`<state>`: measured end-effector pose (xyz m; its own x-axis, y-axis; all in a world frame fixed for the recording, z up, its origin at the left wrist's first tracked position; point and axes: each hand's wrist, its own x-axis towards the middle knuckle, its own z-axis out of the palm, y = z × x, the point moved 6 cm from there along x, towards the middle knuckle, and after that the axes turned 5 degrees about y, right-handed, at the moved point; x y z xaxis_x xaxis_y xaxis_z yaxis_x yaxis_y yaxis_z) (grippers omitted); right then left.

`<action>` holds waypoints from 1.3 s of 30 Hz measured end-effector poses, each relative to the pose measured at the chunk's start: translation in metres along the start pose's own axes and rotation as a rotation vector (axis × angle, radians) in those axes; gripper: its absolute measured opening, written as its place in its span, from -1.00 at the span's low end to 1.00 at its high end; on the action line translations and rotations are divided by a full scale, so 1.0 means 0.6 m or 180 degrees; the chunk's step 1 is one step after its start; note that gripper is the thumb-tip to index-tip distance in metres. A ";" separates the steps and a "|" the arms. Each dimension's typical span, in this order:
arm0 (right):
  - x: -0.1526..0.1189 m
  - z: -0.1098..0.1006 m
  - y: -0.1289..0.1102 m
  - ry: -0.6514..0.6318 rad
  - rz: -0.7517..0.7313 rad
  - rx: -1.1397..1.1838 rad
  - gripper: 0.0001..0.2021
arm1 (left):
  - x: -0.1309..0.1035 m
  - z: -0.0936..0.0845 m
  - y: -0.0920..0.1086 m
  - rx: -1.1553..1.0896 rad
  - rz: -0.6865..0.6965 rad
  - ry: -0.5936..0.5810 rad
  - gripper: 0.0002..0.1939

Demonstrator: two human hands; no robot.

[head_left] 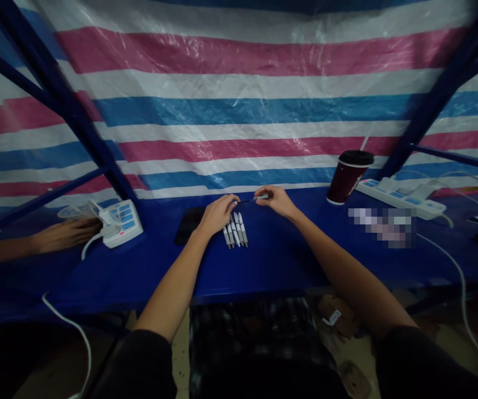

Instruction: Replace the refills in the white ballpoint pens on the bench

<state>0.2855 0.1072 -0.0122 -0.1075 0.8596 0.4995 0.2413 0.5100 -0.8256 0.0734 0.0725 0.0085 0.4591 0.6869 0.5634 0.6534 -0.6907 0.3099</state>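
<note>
Several white and grey pens lie side by side on the blue table. Just above their upper ends is my left hand, its fingers bent together at the left end of a thin dark piece. My right hand pinches a white pen part at the other end of that piece. What the left fingertips grip is too small to make out. A flat black object lies left of my left hand, partly behind it.
A dark red cup with lid and straw stands at the back right, before a white power strip. Another power strip is at the left, beside another person's hand. White cables hang over the front edge.
</note>
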 end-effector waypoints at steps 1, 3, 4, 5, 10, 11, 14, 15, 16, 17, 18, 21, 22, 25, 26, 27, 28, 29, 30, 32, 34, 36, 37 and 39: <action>0.001 -0.005 0.003 0.0028 0.0007 0.0014 -0.73 | 0.000 0.000 -0.003 -0.0012 0.0003 0.0020 -0.75; 0.003 -0.011 0.009 0.0059 0.0014 0.0027 -0.74 | 0.000 0.000 -0.008 -0.0030 -0.0002 0.0059 -0.76; 0.003 -0.013 0.012 0.0063 0.0015 0.0018 -0.74 | 0.000 0.000 -0.011 -0.0041 -0.0005 0.0076 -0.76; 0.003 -0.014 0.013 0.0060 0.0017 0.0004 -0.74 | 0.000 0.000 -0.012 -0.0056 -0.0001 0.0086 -0.76; 0.003 -0.019 0.016 0.0014 0.0064 -0.0027 -0.76 | -0.001 0.000 -0.013 -0.0152 0.0042 0.0118 -0.76; 0.002 -0.020 0.014 0.0004 0.0062 -0.0027 -0.76 | -0.001 0.000 -0.014 -0.0159 0.0042 0.0127 -0.76; 0.001 -0.018 0.013 -0.0012 0.0125 -0.0055 -0.73 | -0.001 -0.001 -0.014 -0.0162 0.0056 0.0136 -0.75; 0.001 -0.016 0.013 -0.0014 0.0161 -0.0058 -0.71 | -0.001 -0.001 -0.014 -0.0163 0.0060 0.0135 -0.75; 0.000 -0.012 0.013 -0.0020 0.0178 -0.0066 -0.69 | -0.001 0.000 -0.014 -0.0164 0.0062 0.0136 -0.75; -0.001 -0.007 0.012 -0.0037 0.0168 -0.0084 -0.69 | -0.001 0.000 -0.014 -0.0169 0.0065 0.0138 -0.75; -0.002 -0.002 0.011 -0.0061 0.0137 -0.0109 -0.69 | -0.001 0.000 -0.013 -0.0177 0.0070 0.0141 -0.75; -0.003 0.010 0.008 -0.0084 0.0048 -0.0246 -0.72 | 0.000 0.000 -0.010 -0.0211 0.0104 0.0143 -0.76; -0.003 0.011 0.008 -0.0063 0.0048 -0.0302 -0.72 | 0.000 0.001 -0.009 -0.0221 0.0119 0.0142 -0.76; -0.003 0.010 0.010 -0.0002 0.0082 -0.0411 -0.73 | 0.001 0.002 -0.006 -0.0258 0.0172 0.0143 -0.76; -0.003 0.009 0.011 0.0002 0.0092 -0.0432 -0.75 | 0.001 0.003 -0.005 -0.0270 0.0191 0.0144 -0.76; -0.003 0.009 0.011 0.0006 0.0098 -0.0444 -0.76 | 0.002 0.003 -0.004 -0.0281 0.0206 0.0143 -0.76; -0.004 0.009 0.011 0.0009 0.0100 -0.0444 -0.76 | 0.002 0.004 -0.003 -0.0289 0.0216 0.0142 -0.76; -0.004 0.010 0.010 0.0010 0.0100 -0.0429 -0.76 | 0.002 0.004 -0.002 -0.0294 0.0221 0.0138 -0.76; -0.005 0.011 0.009 0.0009 0.0100 -0.0395 -0.74 | 0.003 0.004 -0.001 -0.0297 0.0222 0.0135 -0.76; -0.006 0.014 0.006 -0.0015 0.0114 -0.0293 -0.72 | 0.003 0.004 0.000 -0.0301 0.0223 0.0121 -0.76; -0.007 0.017 0.003 -0.0054 0.0127 -0.0201 -0.72 | 0.004 0.004 0.003 -0.0315 0.0231 0.0116 -0.76; -0.008 0.020 0.001 -0.0062 0.0132 -0.0180 -0.74 | 0.003 0.004 0.005 -0.0343 0.0241 0.0120 -0.76; -0.007 0.020 0.000 -0.0050 0.0138 -0.0193 -0.75 | 0.003 0.004 0.006 -0.0365 0.0244 0.0122 -0.76; -0.006 0.017 0.003 0.0020 0.0193 -0.0256 -0.75 | 0.003 0.003 0.006 -0.0412 0.0232 0.0145 -0.75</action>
<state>0.2762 0.1053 -0.0180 -0.0844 0.8884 0.4512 0.3240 0.4527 -0.8307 0.0779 0.0716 0.0094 0.4728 0.6251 0.6211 0.5349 -0.7637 0.3614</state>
